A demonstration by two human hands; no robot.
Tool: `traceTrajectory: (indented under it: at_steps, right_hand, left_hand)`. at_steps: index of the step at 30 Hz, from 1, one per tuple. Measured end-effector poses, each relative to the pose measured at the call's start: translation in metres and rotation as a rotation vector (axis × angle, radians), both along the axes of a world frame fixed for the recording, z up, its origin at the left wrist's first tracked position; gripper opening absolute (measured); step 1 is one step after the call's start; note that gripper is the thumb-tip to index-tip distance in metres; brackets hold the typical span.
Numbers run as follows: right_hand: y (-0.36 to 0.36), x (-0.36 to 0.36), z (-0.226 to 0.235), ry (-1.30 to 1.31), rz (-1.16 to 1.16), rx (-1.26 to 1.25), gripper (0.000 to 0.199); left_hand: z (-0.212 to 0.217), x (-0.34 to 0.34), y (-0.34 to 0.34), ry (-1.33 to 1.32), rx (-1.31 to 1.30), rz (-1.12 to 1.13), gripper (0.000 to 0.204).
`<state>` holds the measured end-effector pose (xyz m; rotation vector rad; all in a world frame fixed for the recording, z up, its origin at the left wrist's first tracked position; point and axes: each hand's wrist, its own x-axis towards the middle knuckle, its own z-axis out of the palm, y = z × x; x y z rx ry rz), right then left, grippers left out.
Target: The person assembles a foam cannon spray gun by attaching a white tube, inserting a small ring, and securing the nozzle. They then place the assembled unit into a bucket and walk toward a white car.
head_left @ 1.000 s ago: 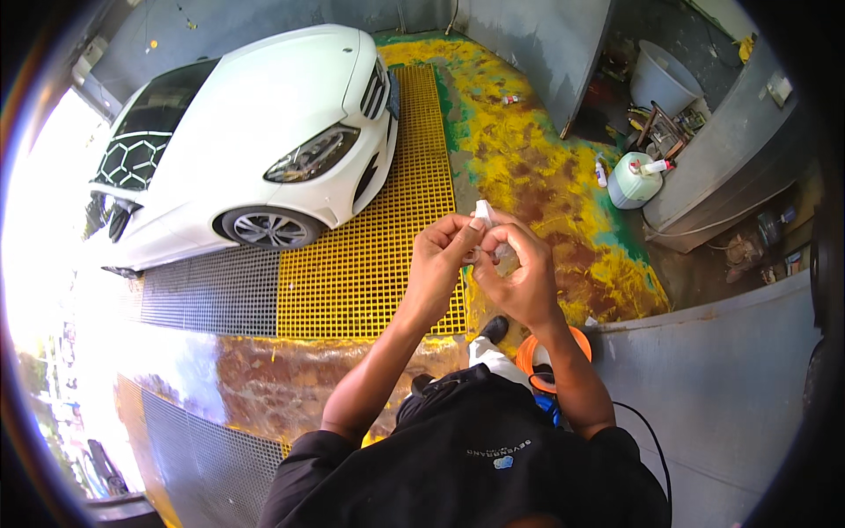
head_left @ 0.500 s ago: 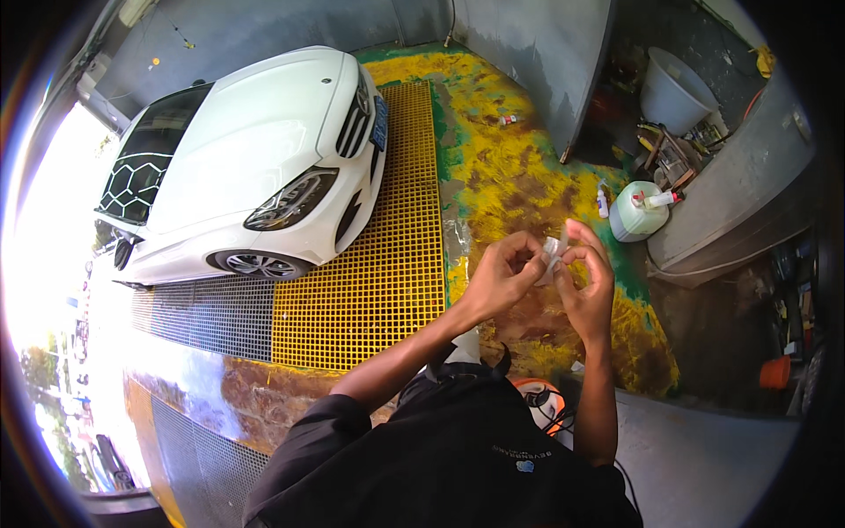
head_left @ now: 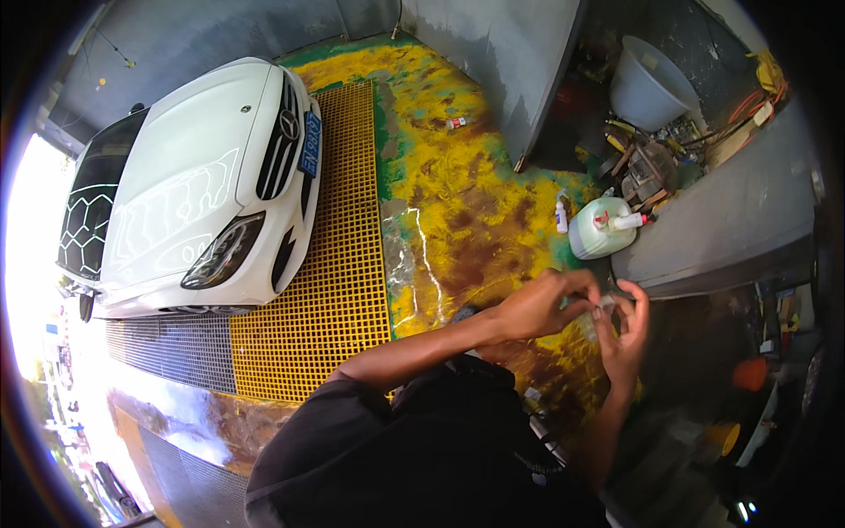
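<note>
My left hand [head_left: 554,304] reaches across my body with thumb and forefinger closed in a pinch. Facing it, my right hand [head_left: 627,339] pinches too, its fingers curled. A small, whitish, see-through piece [head_left: 607,304], like thin film or a wrapper, is gripped between both sets of fingertips. Blur and the fingers hide much of it, and its exact kind does not show. The hands are above the yellow and brown stained floor [head_left: 458,202], in front of my dark shirt.
A white car [head_left: 176,176] stands at the left by a yellow floor grating [head_left: 343,220]. Right of centre are a spray bottle [head_left: 561,214] and a translucent jug [head_left: 598,231]. Behind them stand a large tub [head_left: 647,88] and a grey curved wall [head_left: 731,216].
My view has turned to the right, so the car and jug sit further left. Both hands have moved right and lower in the picture, still holding the small piece.
</note>
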<state>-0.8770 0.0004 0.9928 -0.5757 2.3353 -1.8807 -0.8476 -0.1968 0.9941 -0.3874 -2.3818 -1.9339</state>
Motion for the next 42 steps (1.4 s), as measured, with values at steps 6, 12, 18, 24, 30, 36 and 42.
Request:
traceTrajectory:
  at_steps: [6,12,18,24,30,36,42]
  right_hand:
    - [0.037,-0.087,0.014,-0.021,-0.089,-0.014,0.014]
    - [0.093,-0.185,0.037,0.137,-0.266,0.049,0.014]
    - [0.245,-0.33,0.15,0.531,-0.498,-0.15,0.006]
    - [0.38,-0.421,0.319,1.167,-0.739,-0.057,0.012]
    - [0.431,-0.54,0.412,0.976,-0.715,0.457,0.015]
    - [0.444,-0.544,0.423,1.007,-0.832,1.291,0.004]
    - [0.446,-0.57,0.441,0.773,-0.639,1.624,0.005]
  left_hand:
    - [0.017,-0.109,0.033,0.278,-0.043,-0.114,0.01]
    - [0.024,-0.193,0.068,0.41,-0.036,0.028,0.029]
    - [0.001,-0.254,0.089,0.147,-0.134,0.216,0.013]
    - [-0.021,-0.286,0.109,0.001,-0.04,0.363,0.012]
    - [-0.02,-0.301,0.125,-0.005,-0.088,0.468,0.013]
    - [-0.026,-0.306,0.109,-0.016,-0.144,0.539,0.015]
    - [-0.029,-0.304,0.085,-0.089,-0.192,0.575,0.018]
